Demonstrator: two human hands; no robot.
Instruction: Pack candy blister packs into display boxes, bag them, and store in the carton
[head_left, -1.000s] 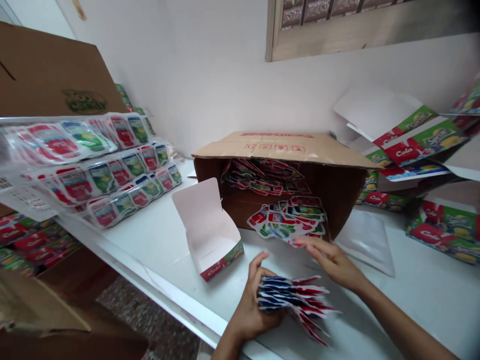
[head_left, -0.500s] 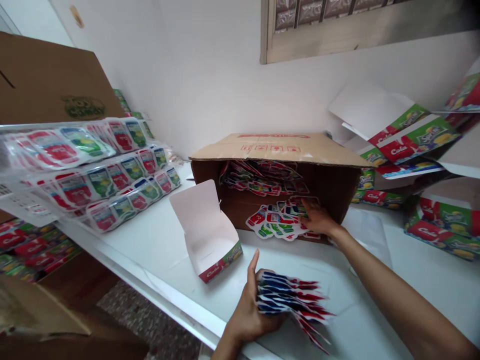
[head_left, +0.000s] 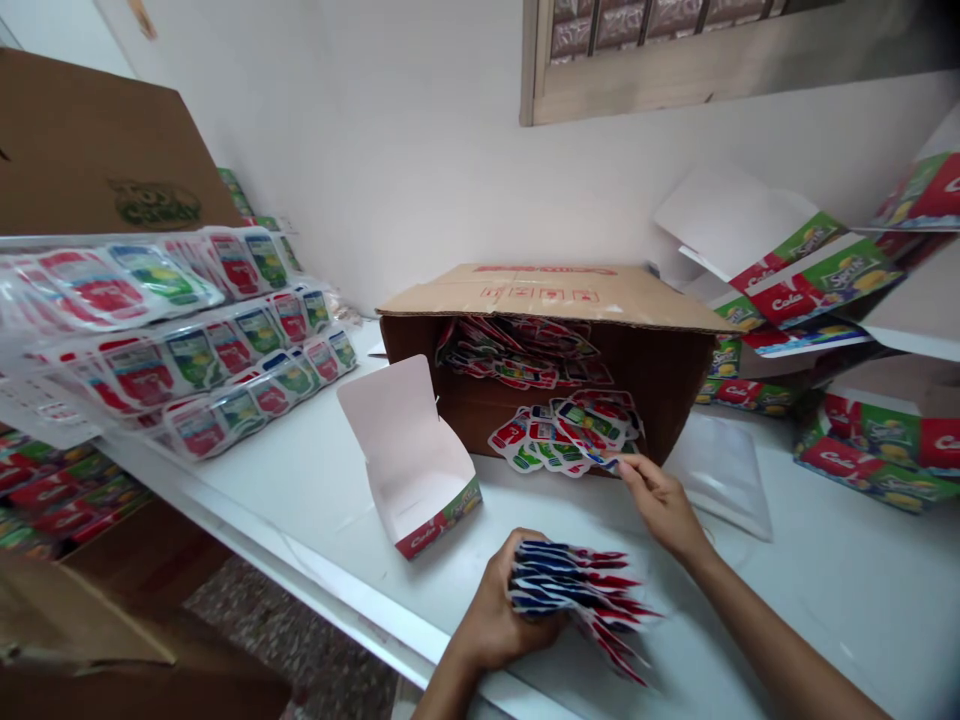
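Observation:
My left hand is closed around a thick stack of red, blue and white printed packets, held on edge on the white table. My right hand pinches one packet sheet at the mouth of a brown cardboard box lying on its side. More packet sheets lie heaped inside the box and spill out at its opening.
An open small white carton with a Cola and Sprite print stands left of the box. Shelves of packet strips run along the left. Flat printed cartons are piled at the right. A clear plastic sheet lies beside the box.
My right hand reached into the box mouth, took hold of a packet sheet and has drawn back towards me with it. My left hand kept its stack in place.

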